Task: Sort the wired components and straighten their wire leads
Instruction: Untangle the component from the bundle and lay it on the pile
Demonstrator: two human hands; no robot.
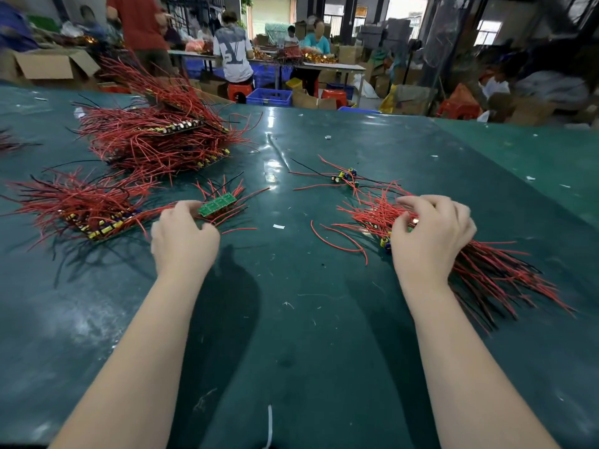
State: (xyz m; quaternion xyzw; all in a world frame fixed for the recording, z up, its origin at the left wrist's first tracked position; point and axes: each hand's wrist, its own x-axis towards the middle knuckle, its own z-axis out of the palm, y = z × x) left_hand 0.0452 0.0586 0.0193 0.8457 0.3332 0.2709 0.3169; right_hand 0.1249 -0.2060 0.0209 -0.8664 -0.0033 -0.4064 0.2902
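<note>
Ok so from my remote view: the left hand has its fingers curled onto the near edge of a small green circuit board strip with red and black wire leads, pinching it where it sits on the dark green glossy tabletop, a bit left of centre. Leads fan out from it on both sides, mostly red w/ a couple of black ones sticking up toward the back.

Right hand is clawed down on the loose tangled pile of red-wired components on the right side, fingers bent and digging into the wires. I can see a blue/yellow capacitor peeking out by the thumb. Looks like it's gripping a bunch, tho exactly which pieces I can't tell.

Just behind that pile there's a small cluster of loose components with blue and yellow capacitors, leads splayed out flat, apart from both hands.

Left of the left hand, touching distance basically, a flat stack of board strips with red leads lies w/ its wires all pointing roughly the same way. Further back on the left is a big heaped stack of board strips bristling with red wires, way taller and messier.

Bits of white scrap dotted around the tabletop. Background: other ppl working at a long white table, blue plastic crates, red stools, cardboard boxes.
</note>
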